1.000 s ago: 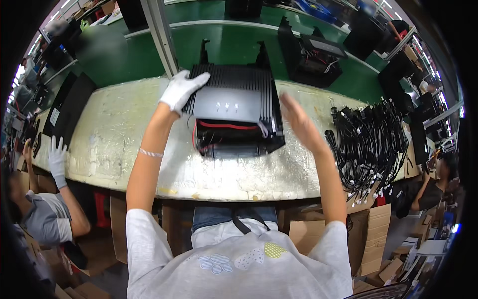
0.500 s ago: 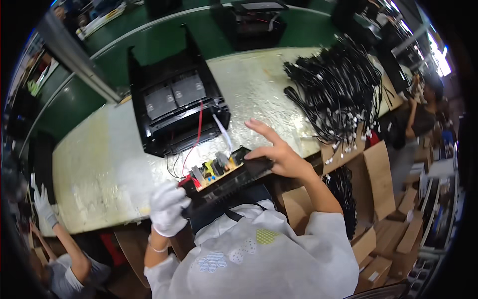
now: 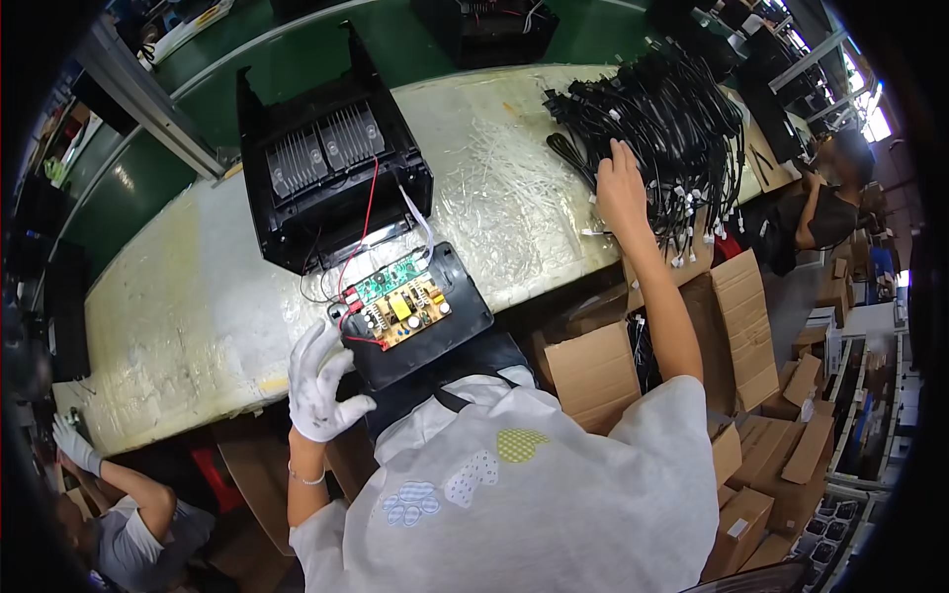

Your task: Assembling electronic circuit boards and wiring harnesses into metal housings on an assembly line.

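Note:
My left hand (image 3: 318,383), in a white glove, is open beside the left edge of a flat black panel (image 3: 463,289). Its thumb and fingers are apart. A circuit board (image 3: 403,304) with green and tan sections lies face up on the panel. Red wires and a white cable run from it to a black housing (image 3: 259,188) with finned metal heat sinks (image 3: 341,146). My bare right hand (image 3: 623,198) stretches out at the near left side of a heap of black cables (image 3: 677,119), fingers extended. Whether its fingertips touch a cable cannot be made out.
Cardboard boxes (image 3: 746,331) stand below the table's right edge. Pliers (image 3: 761,163) lie beyond the cable heap. A metal post (image 3: 148,99) rises at the far left. Another person's gloved hand (image 3: 75,443) is at the left, and a seated person (image 3: 830,203) is at the right.
My right hand has left the panel and moved right and away to the cables. The panel has tipped from edge-on to flat, showing the board's face. My left hand has opened.

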`<state>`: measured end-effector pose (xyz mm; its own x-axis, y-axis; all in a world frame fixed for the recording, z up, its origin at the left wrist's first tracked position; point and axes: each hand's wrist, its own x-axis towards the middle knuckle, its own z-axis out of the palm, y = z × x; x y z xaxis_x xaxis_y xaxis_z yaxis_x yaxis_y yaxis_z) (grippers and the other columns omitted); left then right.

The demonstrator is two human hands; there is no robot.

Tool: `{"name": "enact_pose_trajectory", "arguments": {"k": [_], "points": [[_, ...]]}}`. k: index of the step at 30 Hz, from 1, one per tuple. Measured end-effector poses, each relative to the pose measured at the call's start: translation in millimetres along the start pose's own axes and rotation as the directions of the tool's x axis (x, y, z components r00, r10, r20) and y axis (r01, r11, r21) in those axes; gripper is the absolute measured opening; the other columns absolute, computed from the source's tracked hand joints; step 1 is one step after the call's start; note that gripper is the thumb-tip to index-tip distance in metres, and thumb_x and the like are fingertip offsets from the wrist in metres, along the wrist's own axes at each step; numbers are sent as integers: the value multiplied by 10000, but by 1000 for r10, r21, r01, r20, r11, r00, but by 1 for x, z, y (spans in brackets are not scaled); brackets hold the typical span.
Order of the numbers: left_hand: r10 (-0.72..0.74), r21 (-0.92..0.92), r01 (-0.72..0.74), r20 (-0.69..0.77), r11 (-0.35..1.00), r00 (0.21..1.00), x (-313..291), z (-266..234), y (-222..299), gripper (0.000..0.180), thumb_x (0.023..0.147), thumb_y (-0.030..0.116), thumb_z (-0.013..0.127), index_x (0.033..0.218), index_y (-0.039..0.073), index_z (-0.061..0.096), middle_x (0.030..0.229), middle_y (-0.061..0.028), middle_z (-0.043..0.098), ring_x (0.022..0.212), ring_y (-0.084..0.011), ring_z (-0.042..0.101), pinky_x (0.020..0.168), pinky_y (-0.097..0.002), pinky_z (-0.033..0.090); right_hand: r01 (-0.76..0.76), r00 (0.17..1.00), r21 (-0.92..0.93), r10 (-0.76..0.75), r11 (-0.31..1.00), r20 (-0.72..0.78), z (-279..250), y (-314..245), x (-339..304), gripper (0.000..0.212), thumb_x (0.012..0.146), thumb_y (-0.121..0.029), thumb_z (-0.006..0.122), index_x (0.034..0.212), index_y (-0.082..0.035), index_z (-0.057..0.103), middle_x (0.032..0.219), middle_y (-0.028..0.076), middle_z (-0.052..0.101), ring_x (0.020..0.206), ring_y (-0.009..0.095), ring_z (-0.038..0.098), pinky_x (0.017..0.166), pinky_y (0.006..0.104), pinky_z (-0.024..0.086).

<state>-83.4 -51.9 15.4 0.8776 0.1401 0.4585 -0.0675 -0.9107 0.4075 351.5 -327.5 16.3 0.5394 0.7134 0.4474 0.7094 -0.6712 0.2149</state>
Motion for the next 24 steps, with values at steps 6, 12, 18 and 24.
{"name": "enact_pose_trajectory", "arguments": {"k": [6, 12, 18, 24], "points": [[114, -187, -126, -77, 974, 991, 39, 5, 20, 542, 849, 511, 619, 1126, 49, 557, 1257, -186, 535, 1177, -422, 507, 971, -508, 414, -213, 976, 170, 204, 962, 71, -39, -6, 4, 71, 891, -21, 486, 934, 32, 504, 1008, 245, 584, 985, 418, 561, 773, 470, 462], [-31, -550, 70, 81, 832, 996, 124, 11, 72, 475, 867, 255, 618, 1241, -15, 507, 1275, -214, 520, 1200, -348, 518, 1016, -426, 397, -183, 927, 472, 311, 862, -210, -132, -43, 1, 101, 986, -86, 457, 997, 9, 489, 745, 167, 588, 634, 304, 615, 497, 378, 471], [-108, -859, 427, 413, 283, 904, 218, 19, 101, 510, 996, 414, 417, 1285, 1, 499, 1178, -159, 613, 1008, -180, 613, 938, -302, 463, -185, 977, 973, 85, -134, 198, -182, -143, 22, 223, 1034, -188, 383, 1127, 4, 449, 847, 122, 611, 637, 162, 619, 462, 259, 517], [-271, -925, -224, -140, -308, 952, 232, -26, 43, 300, 1002, 309, 484, 972, 15, 532, 942, -138, 595, 896, -284, 619, 860, -417, 525, -391, 863, 740, -497, -548, 89, -114, -155, 33, 542, 1033, -446, 274, 988, 26, 538, 971, 233, 648, 959, 316, 647, 882, 409, 514]]}}
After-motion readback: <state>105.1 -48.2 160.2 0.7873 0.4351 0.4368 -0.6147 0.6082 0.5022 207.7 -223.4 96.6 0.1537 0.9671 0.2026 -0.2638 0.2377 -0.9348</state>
